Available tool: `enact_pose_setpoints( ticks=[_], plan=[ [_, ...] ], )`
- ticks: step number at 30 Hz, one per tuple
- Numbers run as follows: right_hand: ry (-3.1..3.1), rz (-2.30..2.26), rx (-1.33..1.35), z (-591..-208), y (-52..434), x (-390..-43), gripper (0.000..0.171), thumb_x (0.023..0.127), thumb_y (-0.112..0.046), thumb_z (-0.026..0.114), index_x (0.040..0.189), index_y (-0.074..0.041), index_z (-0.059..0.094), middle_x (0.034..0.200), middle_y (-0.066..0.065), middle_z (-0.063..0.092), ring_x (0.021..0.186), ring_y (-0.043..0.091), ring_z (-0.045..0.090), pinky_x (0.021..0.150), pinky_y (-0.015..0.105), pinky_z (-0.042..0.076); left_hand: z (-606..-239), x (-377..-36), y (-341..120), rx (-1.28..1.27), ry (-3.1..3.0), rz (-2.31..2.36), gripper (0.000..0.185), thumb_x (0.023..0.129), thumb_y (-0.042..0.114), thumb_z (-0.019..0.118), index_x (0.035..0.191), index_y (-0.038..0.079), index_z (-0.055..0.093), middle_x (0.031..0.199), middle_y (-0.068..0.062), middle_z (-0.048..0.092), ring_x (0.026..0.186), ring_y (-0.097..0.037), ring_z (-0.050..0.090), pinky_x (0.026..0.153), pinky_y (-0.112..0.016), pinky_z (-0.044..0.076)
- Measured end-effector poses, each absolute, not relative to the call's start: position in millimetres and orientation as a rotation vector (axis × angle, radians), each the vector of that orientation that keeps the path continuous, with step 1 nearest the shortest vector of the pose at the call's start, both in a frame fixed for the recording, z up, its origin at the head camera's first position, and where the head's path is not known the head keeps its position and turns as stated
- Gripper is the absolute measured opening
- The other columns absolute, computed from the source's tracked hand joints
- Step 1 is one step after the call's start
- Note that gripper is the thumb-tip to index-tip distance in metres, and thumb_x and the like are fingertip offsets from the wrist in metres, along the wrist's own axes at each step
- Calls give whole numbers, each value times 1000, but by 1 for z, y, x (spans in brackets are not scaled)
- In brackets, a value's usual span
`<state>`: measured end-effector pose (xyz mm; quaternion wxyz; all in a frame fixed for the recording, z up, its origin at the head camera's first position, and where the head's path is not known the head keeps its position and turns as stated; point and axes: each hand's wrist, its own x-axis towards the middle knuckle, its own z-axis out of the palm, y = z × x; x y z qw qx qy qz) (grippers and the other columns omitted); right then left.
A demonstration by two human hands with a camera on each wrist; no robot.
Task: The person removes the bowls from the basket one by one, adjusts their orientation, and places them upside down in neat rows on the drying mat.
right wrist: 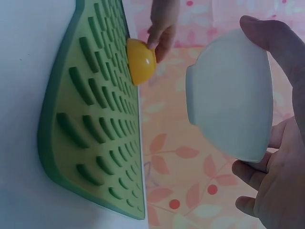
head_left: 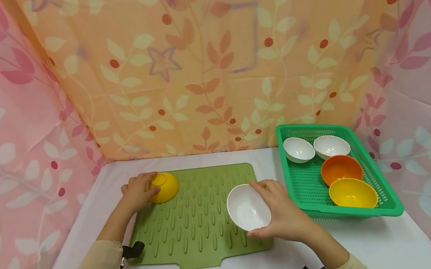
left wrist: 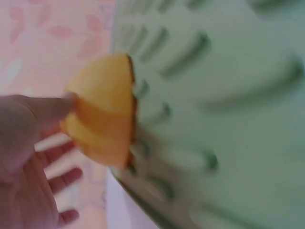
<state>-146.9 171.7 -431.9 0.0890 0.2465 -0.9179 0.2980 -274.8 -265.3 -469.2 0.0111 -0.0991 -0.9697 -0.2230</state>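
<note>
The right grip (head_left: 287, 216) clasps a white bowl (head_left: 247, 207) tilted just above the green ridged mat (head_left: 199, 227), while the left grip (head_left: 138, 192), fingers relaxed, touches a yellow bowl (head_left: 164, 187) lying upside down on the mat's far left corner, on the white worktop (head_left: 377, 245).

Right hand (right wrist: 279, 157) grips a white bowl (right wrist: 231, 95), thumb over the rim, fingers under it; bowl is held clear of the green ridged mat (right wrist: 90, 119). Further off, left hand (right wrist: 162, 26) rests fingers on a yellow bowl (right wrist: 139, 61) lying upside down at the mat's edge. Leaf-print curtain (right wrist: 176, 162) behind.
</note>
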Motion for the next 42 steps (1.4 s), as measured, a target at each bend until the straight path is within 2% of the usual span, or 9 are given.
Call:
enact_pose_setpoints(
  ticks=[6,10,13,17,22,31,38,42],
  plan=[
    [-2725,872,741,-439,168,-148,119,57,-61,94,153,-10,47,132,3,49,130,24,39,99,56,44,-445,-244,-236,-305,-2966,-774,66,99,38,68,153,8,45,152,-24,46,134,-54,36,96,-72,26],
    [-2708,870,752,-442,167,-149,120,55,-57,97,154,-10,46,133,3,49,132,25,38,101,57,44,-428,-216,-205,-479,-2874,-1087,65,99,43,67,152,12,48,153,-18,48,142,-46,38,110,-70,28],
    [-2690,857,757,-443,167,-149,122,55,-58,96,155,-11,45,135,3,49,133,25,38,101,57,44,-419,-195,-180,-569,-2851,-1340,64,97,49,67,151,18,50,153,-8,51,145,-37,41,114,-66,33],
    [-2653,839,769,-443,166,-150,123,55,-60,95,155,-10,44,136,4,49,133,25,38,102,57,44,-415,-170,-152,-643,-2853,-1585,59,94,47,71,146,24,54,147,2,57,141,-28,48,116,-63,31],
    [-2618,816,783,-442,164,-149,123,55,-61,95,155,-10,44,138,4,49,133,25,39,104,57,42,-421,-153,-131,-744,-2871,-1708,57,93,44,74,144,25,56,142,5,61,134,-23,53,113,-64,31],
    [-2575,838,836,-443,162,-148,124,55,-58,96,156,-11,42,144,5,47,137,27,36,111,60,32,-431,-148,-110,-686,-2867,-1858,58,95,41,73,145,16,55,139,2,63,131,-25,56,109,-66,33],
    [-2534,894,830,-445,162,-148,124,56,-61,95,157,-15,40,147,3,46,139,28,35,106,62,39,-436,-147,-101,-616,-2798,-2148,63,97,37,72,146,3,53,135,-9,64,126,-29,58,102,-50,52],
    [-2502,926,837,-446,161,-147,128,55,-54,98,159,-17,36,148,3,43,141,28,32,108,61,36,-439,-147,-97,-544,-2751,-2244,64,96,38,73,144,1,53,131,-10,65,122,-28,59,101,-47,52]
  ],
)
